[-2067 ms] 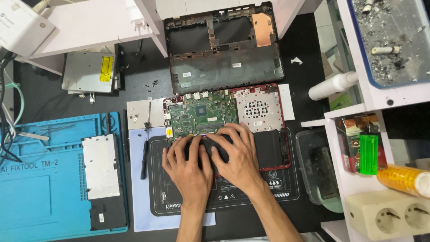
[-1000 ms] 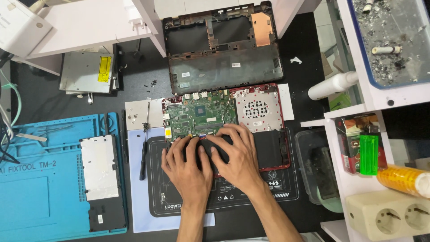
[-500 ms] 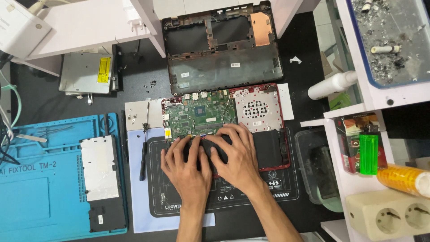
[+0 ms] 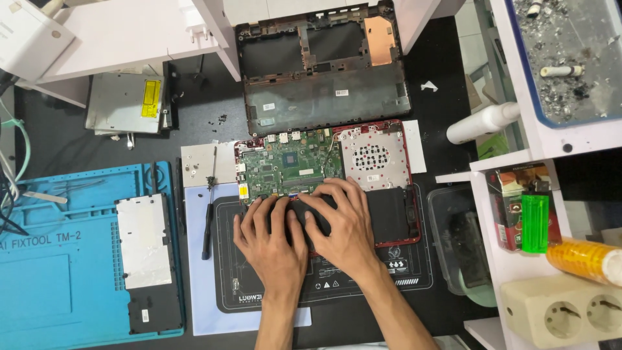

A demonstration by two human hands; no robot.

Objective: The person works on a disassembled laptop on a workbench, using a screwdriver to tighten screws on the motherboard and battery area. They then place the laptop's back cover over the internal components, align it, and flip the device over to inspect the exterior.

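Green motherboard [image 4: 288,165] sits exposed in red laptop base [image 4: 389,194]; left hand [image 4: 272,236] and right hand [image 4: 340,223] just below it, fingers flat, pressing a dark part, gripping nothing

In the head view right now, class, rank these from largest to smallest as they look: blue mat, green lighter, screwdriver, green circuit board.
1. blue mat
2. green circuit board
3. screwdriver
4. green lighter, though its shelf may sit nearer the camera.
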